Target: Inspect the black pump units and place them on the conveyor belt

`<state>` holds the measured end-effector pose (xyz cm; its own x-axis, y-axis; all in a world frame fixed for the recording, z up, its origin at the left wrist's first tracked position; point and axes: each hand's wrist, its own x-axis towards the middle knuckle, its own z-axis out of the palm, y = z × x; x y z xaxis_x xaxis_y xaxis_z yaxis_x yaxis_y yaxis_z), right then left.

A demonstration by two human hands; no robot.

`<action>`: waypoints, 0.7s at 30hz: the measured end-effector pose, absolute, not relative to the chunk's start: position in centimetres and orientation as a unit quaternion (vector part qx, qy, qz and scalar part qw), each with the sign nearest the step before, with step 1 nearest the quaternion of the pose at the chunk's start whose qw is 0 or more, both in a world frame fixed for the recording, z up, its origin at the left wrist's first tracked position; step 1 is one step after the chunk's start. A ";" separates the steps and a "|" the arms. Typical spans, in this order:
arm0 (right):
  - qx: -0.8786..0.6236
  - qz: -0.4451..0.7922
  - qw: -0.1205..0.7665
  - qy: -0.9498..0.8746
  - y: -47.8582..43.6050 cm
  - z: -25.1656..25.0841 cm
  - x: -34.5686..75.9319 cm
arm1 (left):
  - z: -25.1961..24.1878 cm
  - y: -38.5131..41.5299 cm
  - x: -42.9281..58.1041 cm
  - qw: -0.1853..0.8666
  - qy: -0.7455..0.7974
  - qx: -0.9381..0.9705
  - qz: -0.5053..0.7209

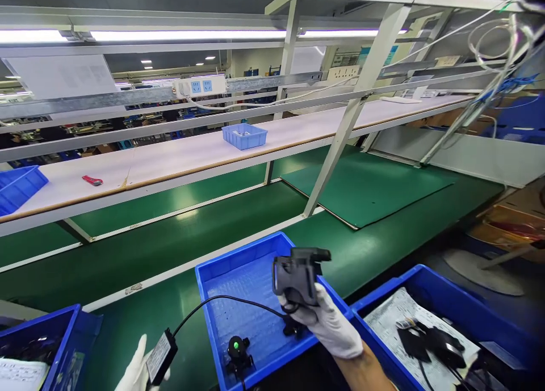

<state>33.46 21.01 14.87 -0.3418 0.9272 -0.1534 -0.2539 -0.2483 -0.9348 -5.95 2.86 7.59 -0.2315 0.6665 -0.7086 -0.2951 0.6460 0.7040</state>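
Observation:
My right hand [326, 323], in a white glove, is closed around a black plastic device [296, 274] and holds it up over the middle blue bin [221, 272]. A black cable [221, 301] runs from the device to a small black adapter box [160, 357] gripped by my gloved left hand [137, 371] at the bottom edge. Inside the middle bin a small black part with a lit green light [237, 345] stands near the front wall.
A blue bin [464, 317] on the right holds paper sheets and black parts with cables. Another blue bin [63, 323] sits at the lower left. The green conveyor belt [170, 238] runs behind. A white shelf above carries a small blue tray [244, 135] and a red tool [92, 180].

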 end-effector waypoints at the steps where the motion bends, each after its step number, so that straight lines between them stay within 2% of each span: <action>1: -0.395 0.689 0.402 -0.455 21.3 15.2 32.9 | 7.8 3.3 -6.5 0.620 0.662 0.160 0.388; 4: -0.427 0.642 0.334 -0.542 22.4 16.3 31.2 | 8.7 5.0 -8.5 0.658 0.621 0.192 0.380; 7: -0.444 0.578 0.303 -0.614 24.0 16.2 28.9 | 9.8 7.7 -10.5 0.666 0.599 0.211 0.391; 13: -0.473 0.384 0.233 -0.758 31.5 10.8 23.2 | 11.3 16.3 -15.8 0.651 0.606 0.325 0.320; 17: -0.462 0.242 0.134 -0.842 40.0 9.0 17.0 | 8.8 24.8 -21.2 0.593 0.657 0.340 0.318; 21: -0.490 0.103 0.090 -0.861 48.0 7.9 9.8 | 4.0 34.9 -25.5 0.521 0.712 0.345 0.322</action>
